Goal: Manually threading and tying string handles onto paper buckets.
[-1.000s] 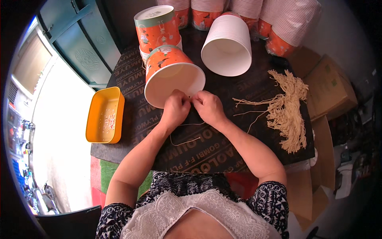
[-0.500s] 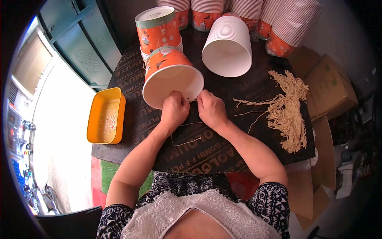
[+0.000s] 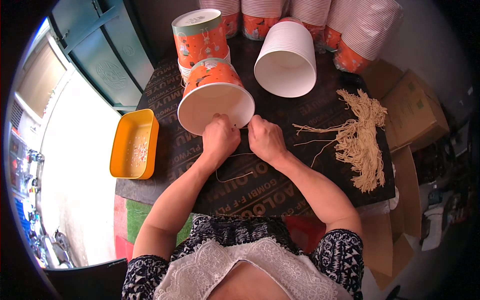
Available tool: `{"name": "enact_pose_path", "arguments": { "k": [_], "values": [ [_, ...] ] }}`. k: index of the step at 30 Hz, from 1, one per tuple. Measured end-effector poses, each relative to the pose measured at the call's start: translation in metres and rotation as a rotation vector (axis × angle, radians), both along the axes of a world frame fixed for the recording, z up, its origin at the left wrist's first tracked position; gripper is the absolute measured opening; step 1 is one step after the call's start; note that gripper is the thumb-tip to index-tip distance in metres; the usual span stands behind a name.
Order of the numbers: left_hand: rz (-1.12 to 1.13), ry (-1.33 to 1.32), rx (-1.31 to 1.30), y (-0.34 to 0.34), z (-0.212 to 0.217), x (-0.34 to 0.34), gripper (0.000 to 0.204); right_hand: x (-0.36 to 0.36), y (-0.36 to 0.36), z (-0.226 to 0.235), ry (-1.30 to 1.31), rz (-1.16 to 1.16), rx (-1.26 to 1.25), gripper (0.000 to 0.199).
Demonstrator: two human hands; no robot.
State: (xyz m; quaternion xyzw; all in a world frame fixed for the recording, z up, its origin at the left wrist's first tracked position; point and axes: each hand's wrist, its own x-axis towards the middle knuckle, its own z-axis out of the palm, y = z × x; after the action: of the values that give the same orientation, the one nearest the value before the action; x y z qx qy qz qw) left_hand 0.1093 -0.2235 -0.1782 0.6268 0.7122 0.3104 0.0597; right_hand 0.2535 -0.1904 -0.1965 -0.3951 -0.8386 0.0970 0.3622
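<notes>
Just above the frame's centre, an orange-printed paper bucket with a white interior (image 3: 215,102) lies tipped on the black plywood bench (image 3: 305,111). The left hand (image 3: 220,137) grasps its lower rim; the right hand (image 3: 266,140) meets its edge, that grip's hold hidden.

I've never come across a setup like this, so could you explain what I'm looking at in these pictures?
There's no robot here, just a person's two bare hands. A wide fisheye camera worn on the head looks down, so straight edges bend. The left hand curls over the lower rim of a tipped orange paper bucket; the right hand pinches close beside that rim, but what's between its fingertips is too small to tell. On the black plywood table are a yellow plastic box holding tiny bits, a bundle of beige cords, and more paper buckets.
</notes>
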Motion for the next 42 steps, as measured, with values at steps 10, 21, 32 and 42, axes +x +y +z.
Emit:
{"name": "enact_pose_path", "arguments": {
  "k": [10,21,32,42],
  "values": [
    [0.001,0.048,0.028,-0.005,-0.003,-0.002,0.019,-0.002,0.009,0.003,0.176,-0.018,-0.189,0.024],
    [-0.170,-0.056,0.171,-0.013,-0.003,-0.007,0.027,-0.002,0.019,0.000,0.177,-0.154,-0.282,0.038],
    [-0.362,-0.219,0.425,-0.030,0.011,0.000,0.022,0.003,0.014,0.004,0.070,-0.038,-0.268,0.042],
    [-0.517,-0.198,0.321,-0.035,0.009,0.007,0.005,0.015,0.022,-0.011,-0.131,0.052,-0.121,0.032]
  ]
}}
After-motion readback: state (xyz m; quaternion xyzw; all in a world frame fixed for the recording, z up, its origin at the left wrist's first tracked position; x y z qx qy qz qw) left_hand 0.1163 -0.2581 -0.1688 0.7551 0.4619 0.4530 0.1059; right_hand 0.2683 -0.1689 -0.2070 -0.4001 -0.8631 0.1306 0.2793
